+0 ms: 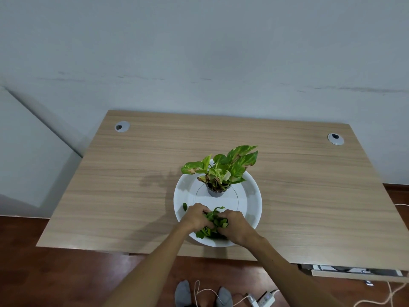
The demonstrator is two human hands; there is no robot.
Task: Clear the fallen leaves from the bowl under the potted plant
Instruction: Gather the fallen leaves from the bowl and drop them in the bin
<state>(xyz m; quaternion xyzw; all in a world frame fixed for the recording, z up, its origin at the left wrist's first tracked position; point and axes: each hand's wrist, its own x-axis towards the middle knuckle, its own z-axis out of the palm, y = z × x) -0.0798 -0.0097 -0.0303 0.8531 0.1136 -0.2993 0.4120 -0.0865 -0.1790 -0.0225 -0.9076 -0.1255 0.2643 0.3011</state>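
Both hands are in the wide white round bowl (252,196), which sits on the light wood-grain desk (110,185) close to its near edge, roughly midway along. My left hand (197,218) and right hand (234,227) face each other. Fingers on both are curled in, gripping the heap of loose green fallen leaves (215,221) between them at the bowl's near rim. One stray dark green leaf (185,206) lies alone inside the left rim, just beside my left knuckles. The variegated green-yellow plant in a small grey pot (215,192) stands upright at the bowl's middle, apart from both hands.
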